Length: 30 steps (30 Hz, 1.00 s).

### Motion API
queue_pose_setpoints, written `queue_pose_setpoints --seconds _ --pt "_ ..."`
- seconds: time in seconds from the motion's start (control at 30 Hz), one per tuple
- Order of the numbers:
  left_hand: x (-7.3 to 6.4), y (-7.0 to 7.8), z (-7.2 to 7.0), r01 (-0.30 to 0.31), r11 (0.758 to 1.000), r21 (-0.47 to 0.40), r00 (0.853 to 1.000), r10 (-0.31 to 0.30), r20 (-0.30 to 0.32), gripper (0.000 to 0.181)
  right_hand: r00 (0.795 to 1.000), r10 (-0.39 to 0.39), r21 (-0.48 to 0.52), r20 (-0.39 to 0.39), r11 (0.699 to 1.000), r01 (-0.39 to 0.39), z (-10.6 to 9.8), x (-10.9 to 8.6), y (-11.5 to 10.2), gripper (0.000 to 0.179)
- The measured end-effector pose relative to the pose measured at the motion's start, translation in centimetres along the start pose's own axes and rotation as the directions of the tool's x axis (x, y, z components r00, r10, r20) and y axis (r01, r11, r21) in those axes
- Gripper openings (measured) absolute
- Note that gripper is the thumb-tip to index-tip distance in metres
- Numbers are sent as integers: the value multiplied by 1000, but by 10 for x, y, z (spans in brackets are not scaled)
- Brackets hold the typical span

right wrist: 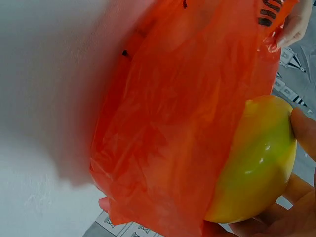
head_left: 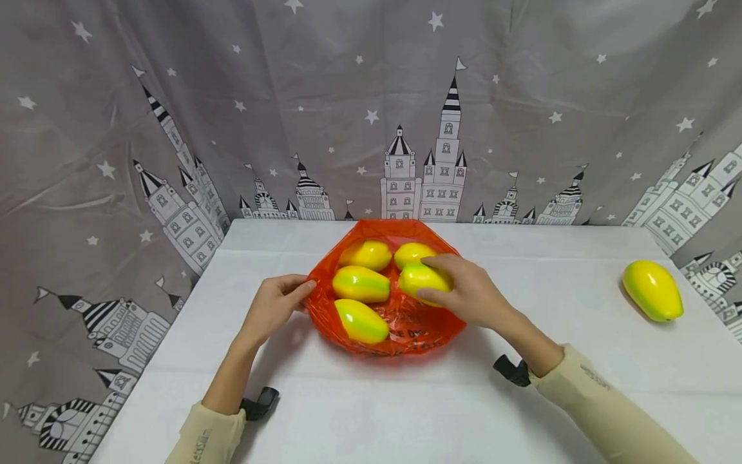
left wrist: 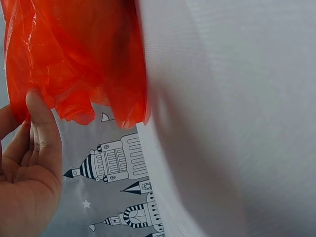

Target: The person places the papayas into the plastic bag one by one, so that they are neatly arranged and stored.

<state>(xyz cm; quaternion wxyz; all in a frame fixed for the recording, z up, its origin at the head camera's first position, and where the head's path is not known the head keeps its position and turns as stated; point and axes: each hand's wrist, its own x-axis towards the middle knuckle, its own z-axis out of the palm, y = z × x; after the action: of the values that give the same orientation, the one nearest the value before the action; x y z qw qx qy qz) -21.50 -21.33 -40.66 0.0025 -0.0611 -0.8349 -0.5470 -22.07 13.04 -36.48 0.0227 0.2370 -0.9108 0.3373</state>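
Note:
A red plastic bag [head_left: 406,335] lies with its mouth spread wide on the white table. My left hand [head_left: 277,299] pinches the bag's left edge between thumb and fingers, as the left wrist view also shows the red film [left wrist: 74,54] at the fingertips. Over the right side of the opening, my right hand [head_left: 472,290] grips a yellow-green mango [head_left: 423,278]. In the right wrist view, the bag's wall hides part of that mango [right wrist: 261,158]. Inside the bag are several more mangoes, among them one at the front [head_left: 362,322] and one at the middle left [head_left: 361,284].
Another mango [head_left: 653,290] lies by itself on the white tabletop [head_left: 371,412], far to the right. Behind the table hangs a grey curtain [head_left: 324,96] printed with castles and stars. A black wrist camera mount [head_left: 513,370] sits at the right cuff.

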Motion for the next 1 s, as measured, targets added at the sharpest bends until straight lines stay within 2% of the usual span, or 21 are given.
queue_pose_setpoints --seconds 0.33,0.6,0.83,1.0 --pt "2 -2 0 -14 1000 -27 1000 14 0 33 1000 -19 -59 17 998 20 10 11 2 57" --pt "2 -2 0 -16 1000 -16 1000 16 -1 33 1000 5 -124 8 992 -4 18 15 3 58" --pt "3 -3 -1 -20 1000 -15 1000 20 0 32 998 58 -134 7 989 -57 25 17 4 65" --pt "2 -3 -1 -25 1000 -18 1000 25 -2 32 997 71 -140 5 988 -70 29 19 6 63"
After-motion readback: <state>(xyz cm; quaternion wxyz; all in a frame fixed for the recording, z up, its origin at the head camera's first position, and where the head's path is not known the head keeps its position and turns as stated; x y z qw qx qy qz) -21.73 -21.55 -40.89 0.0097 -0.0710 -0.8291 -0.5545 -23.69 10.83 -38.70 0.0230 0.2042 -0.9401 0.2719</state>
